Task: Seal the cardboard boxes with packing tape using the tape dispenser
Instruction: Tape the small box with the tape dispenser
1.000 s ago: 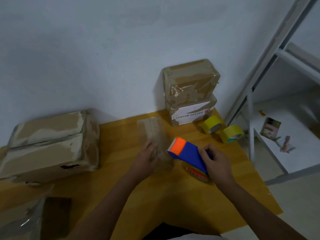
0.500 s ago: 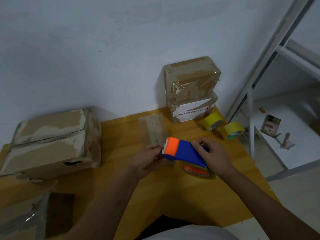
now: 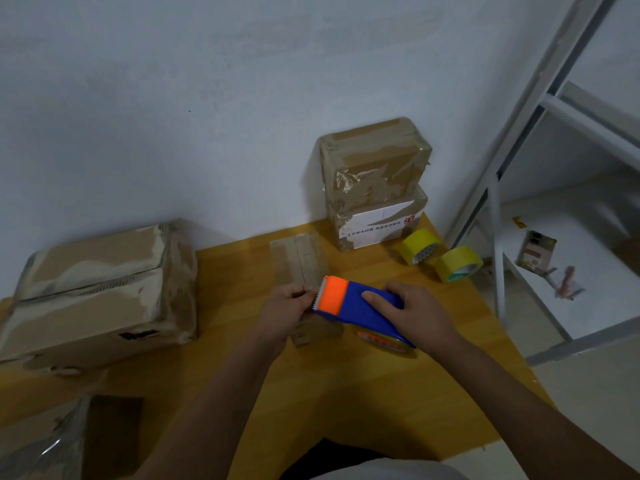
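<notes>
While our right hand [image 3: 417, 315] grips the blue-and-orange plastic tape dispenser [image 3: 360, 306], our left hand [image 3: 285, 311] pinches at its serrated edge; the narrow brown cardboard box [image 3: 299, 263] runs lengthwise away beneath them.

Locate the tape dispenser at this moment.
In the head view, the tape dispenser sits centre-right over the wooden table, gripped by the right hand, its orange end at the left hand above the small flat box.

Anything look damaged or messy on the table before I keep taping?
The upper box of the stack by the wall is wrapped in wrinkled, loose-looking tape, and the large box on the left looks patchy and scuffed, with uneven tape. Two yellow tape rolls lie tipped near the table's right edge. Nothing looks spilled.
</notes>
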Demonstrator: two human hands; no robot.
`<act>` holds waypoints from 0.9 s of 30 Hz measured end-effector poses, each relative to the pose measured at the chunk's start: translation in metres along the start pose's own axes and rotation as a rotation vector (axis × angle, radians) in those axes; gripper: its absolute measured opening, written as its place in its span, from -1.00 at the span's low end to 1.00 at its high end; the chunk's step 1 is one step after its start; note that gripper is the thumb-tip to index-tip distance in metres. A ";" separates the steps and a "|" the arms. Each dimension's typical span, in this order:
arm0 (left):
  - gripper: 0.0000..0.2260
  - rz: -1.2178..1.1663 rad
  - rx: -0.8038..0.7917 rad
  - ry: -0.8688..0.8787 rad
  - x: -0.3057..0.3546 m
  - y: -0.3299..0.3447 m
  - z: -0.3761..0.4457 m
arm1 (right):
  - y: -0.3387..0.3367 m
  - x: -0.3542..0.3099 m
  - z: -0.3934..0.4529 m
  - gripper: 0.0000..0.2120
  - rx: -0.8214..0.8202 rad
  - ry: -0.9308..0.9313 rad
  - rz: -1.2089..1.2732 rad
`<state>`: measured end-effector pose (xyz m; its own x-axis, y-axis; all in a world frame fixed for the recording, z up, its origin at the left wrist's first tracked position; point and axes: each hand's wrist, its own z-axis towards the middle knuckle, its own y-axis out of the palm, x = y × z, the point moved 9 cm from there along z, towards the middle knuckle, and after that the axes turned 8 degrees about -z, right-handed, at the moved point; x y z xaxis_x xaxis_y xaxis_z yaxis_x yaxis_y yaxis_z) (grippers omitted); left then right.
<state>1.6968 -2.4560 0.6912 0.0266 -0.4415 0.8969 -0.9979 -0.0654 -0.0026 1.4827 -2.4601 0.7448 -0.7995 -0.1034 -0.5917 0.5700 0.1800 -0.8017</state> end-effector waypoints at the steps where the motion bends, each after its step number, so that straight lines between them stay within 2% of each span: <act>1: -0.83 -0.013 0.005 0.007 0.001 -0.001 0.001 | -0.001 0.000 0.001 -0.62 0.006 -0.006 0.004; 5: -0.82 -0.018 0.007 0.032 0.003 -0.001 0.005 | -0.007 0.000 0.005 -0.51 0.026 -0.031 -0.005; 14: -0.85 -0.049 0.061 0.082 0.014 -0.015 0.010 | -0.011 -0.010 0.017 -0.62 0.023 -0.085 -0.134; 21: -0.86 -0.102 0.209 0.112 0.017 -0.068 0.012 | -0.018 0.005 0.019 -0.57 -0.006 -0.086 -0.174; 25: -0.87 -0.132 0.298 0.105 0.003 -0.099 0.010 | -0.023 0.022 0.018 -0.44 -0.042 -0.081 -0.158; 27: -0.86 -0.124 0.303 0.083 -0.008 -0.100 0.007 | -0.021 0.028 0.020 -0.50 -0.062 -0.092 -0.188</act>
<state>1.7968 -2.4517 0.6810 0.1288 -0.3396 0.9317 -0.9238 -0.3828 -0.0118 1.4522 -2.4862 0.7436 -0.8683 -0.2294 -0.4399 0.3976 0.2084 -0.8936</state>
